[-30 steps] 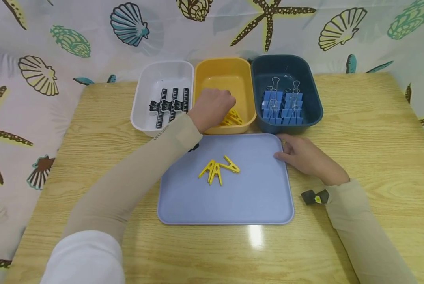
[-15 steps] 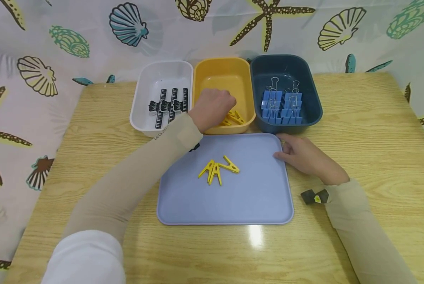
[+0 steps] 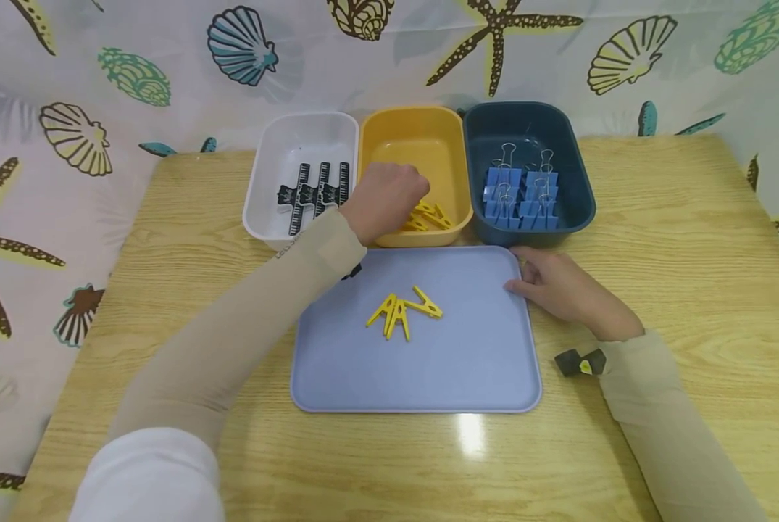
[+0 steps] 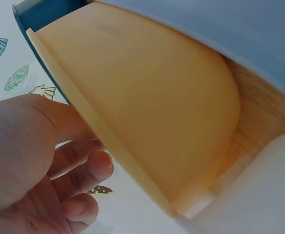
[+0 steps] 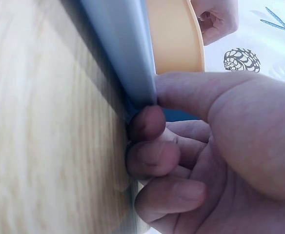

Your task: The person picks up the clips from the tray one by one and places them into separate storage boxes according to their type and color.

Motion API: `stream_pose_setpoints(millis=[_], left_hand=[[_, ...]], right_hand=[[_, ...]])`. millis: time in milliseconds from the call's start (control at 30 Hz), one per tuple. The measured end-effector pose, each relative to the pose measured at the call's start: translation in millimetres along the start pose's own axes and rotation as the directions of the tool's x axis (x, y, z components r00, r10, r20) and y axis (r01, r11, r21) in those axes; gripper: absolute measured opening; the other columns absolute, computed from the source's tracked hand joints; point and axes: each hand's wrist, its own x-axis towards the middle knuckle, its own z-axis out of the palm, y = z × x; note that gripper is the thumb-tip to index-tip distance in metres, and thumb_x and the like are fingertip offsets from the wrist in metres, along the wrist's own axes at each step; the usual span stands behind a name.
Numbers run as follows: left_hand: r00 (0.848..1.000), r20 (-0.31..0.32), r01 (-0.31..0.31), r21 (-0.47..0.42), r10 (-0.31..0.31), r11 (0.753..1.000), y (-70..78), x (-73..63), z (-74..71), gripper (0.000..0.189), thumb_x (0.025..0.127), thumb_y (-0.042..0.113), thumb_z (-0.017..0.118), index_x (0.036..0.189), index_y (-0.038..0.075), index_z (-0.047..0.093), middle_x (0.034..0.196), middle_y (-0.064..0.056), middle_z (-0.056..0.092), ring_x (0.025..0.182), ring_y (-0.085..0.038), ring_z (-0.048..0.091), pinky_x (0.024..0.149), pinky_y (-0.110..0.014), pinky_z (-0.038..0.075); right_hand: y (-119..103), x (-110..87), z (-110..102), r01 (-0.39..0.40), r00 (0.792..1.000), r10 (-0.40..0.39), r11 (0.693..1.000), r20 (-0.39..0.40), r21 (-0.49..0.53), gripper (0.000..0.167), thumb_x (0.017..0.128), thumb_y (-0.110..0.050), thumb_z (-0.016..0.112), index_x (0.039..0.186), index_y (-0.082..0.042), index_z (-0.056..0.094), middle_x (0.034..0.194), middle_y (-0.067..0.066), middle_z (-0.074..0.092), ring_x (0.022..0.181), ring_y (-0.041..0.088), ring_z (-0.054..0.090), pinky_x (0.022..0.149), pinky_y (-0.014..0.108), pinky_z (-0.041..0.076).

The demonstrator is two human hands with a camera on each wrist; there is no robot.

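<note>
My left hand [image 3: 386,201] reaches down into the yellow bin [image 3: 412,130], above several yellow clothespins [image 3: 436,214] inside it. In the left wrist view its thumb and index fingertips pass out of sight behind the bin's wall [image 4: 147,97], while the other fingers curl; I cannot tell whether it holds a clothespin. My right hand [image 3: 559,285] grips the far right corner of the blue-grey tray [image 3: 474,348]. The right wrist view has its thumb on the tray's rim [image 5: 132,53] and curled fingers just under the edge. Several yellow clothespins [image 3: 398,317] lie grouped on the tray.
Left of the yellow bin stands a white bin [image 3: 298,134] holding black piano-pattern clips [image 3: 307,194]. On its right, a dark blue bin [image 3: 526,123] holds several blue binder clips [image 3: 521,192]. Wooden table [image 3: 676,239] surrounds the tray, with a patterned cloth [image 3: 376,65] behind.
My left hand shifts slightly left within the yellow bin, showing a little more of the clothespins there. My right hand stays at the tray's corner.
</note>
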Motion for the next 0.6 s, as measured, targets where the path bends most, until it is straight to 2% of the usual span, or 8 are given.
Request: stream_pose_setpoints(millis=[600], left_hand=[[1.0, -0.016, -0.025, 0.001, 0.025, 1.0, 1.4, -13.3, -9.9, 0.017, 0.094, 0.007, 0.053, 0.1, 0.008, 0.069, 0.084, -0.007, 0.064, 0.064, -0.018, 0.052, 0.059, -0.029, 0.049]], right_hand=[[1, 0.8, 1, 0.007, 1.0, -0.007, 1.0, -0.009, -0.004, 0.045, 0.093, -0.018, 0.061, 0.132, 0.001, 0.048, 0.068, 0.004, 0.05, 0.06, 0.017, 0.047, 0.056, 0.027, 0.037]])
